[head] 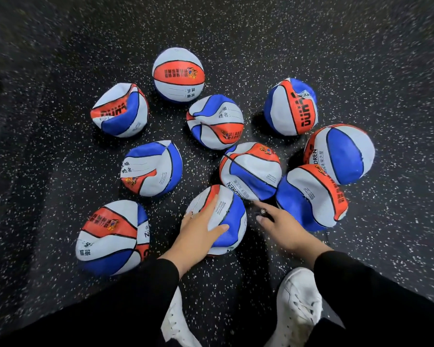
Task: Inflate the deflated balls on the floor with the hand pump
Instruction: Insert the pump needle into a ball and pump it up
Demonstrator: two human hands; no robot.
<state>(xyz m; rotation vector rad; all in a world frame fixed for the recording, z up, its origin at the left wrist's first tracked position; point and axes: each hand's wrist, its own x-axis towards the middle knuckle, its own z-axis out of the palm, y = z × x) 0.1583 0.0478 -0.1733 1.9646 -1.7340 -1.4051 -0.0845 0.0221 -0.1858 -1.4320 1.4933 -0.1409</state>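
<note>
Nine red/white/blue balls lie on the dark speckled floor [336, 46], most dented and saggy; the far one [178, 74] looks rounder than the rest. L hand [198, 227] rests flat on the nearest ball [222, 219], fingers straight and spread, thumb along the blue panel, no curl round it. R hand [282, 225] reaches fwd just right of that ball, index finger out toward the ball behind [251, 171]; a small dark item with a metal tip [263, 211] sits at the fingers, blurred, so can't tell if it's pinched or what it is. No clear view of the hand pump body. Both arms in black sleeves. White sneakers at bottom: L [177, 321], R [298, 304].
</note>
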